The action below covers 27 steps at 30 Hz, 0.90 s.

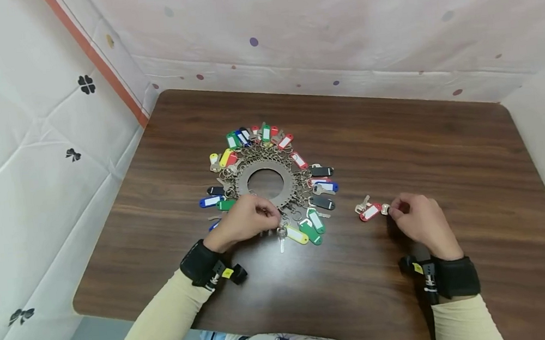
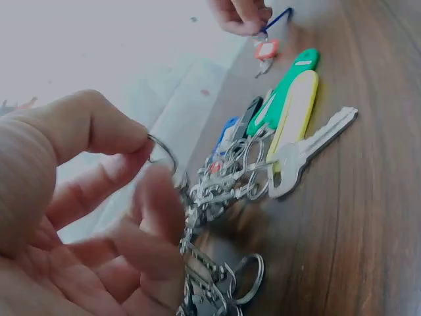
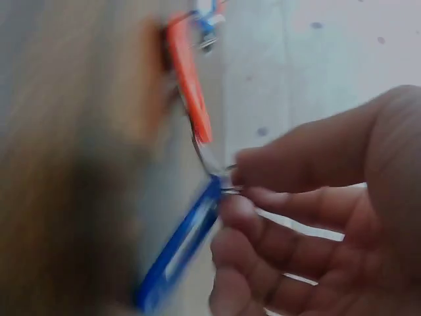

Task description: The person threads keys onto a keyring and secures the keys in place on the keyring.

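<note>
A flat grey metal ring [image 1: 263, 165] lies on the table with many small clasps, keys and coloured tags fanned round it. At its near edge my left hand [image 1: 245, 223] pinches a small wire ring [image 2: 166, 150] between thumb and forefinger. Close by are a silver key [image 2: 312, 153], a yellow tag [image 1: 297, 235] and a green tag [image 1: 311, 233]. Off to the right, my right hand [image 1: 420, 220] pinches a small ring bearing a blue tag [image 3: 181, 243], blurred in the right wrist view. Just left of that hand lies a red tag [image 1: 370, 212] beside a key [image 1: 362, 205].
The brown wooden table [image 1: 448, 147] has rounded corners. Patterned white sheeting [image 1: 313, 29] hangs behind it and along the left side. Blue, black, red and green tags stick out on every side of the metal ring.
</note>
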### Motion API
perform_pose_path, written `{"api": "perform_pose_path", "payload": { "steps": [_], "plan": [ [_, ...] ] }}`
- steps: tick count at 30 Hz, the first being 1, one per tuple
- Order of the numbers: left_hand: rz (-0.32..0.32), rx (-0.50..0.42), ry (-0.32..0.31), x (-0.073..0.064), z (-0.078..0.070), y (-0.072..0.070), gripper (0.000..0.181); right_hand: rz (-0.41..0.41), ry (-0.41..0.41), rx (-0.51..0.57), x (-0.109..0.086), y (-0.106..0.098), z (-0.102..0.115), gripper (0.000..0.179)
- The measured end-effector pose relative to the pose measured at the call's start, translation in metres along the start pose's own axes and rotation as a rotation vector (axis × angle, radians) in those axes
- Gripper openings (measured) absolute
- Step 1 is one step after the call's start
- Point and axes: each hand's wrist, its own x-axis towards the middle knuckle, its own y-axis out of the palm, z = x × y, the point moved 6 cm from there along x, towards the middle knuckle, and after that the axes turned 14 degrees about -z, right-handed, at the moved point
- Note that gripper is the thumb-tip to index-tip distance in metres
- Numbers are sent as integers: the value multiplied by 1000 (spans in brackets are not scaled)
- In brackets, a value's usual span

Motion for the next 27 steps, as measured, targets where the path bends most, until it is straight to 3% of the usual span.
{"api": "perform_pose_path", "payload": {
  "steps": [5, 8, 11, 18, 27],
  "plan": [
    [-43, -244, -79, 2, 9, -6, 10, -134, -22, 256, 1, -14, 23, 10],
    [-49, -338, -122, 2, 12, -7, 10, -133, -56, 426, 4, -15, 46, 11],
    [-39, -413, -155, 2, 15, -8, 10, -82, -92, 534, 7, -8, 71, 11],
    [-25, -487, -196, 2, 23, -8, 12, 103, -157, 593, 10, 35, 120, 6],
    [-12, -502, -177, 2, 24, -7, 13, 177, -194, 594, 8, 78, 158, 8]
  ]
}}
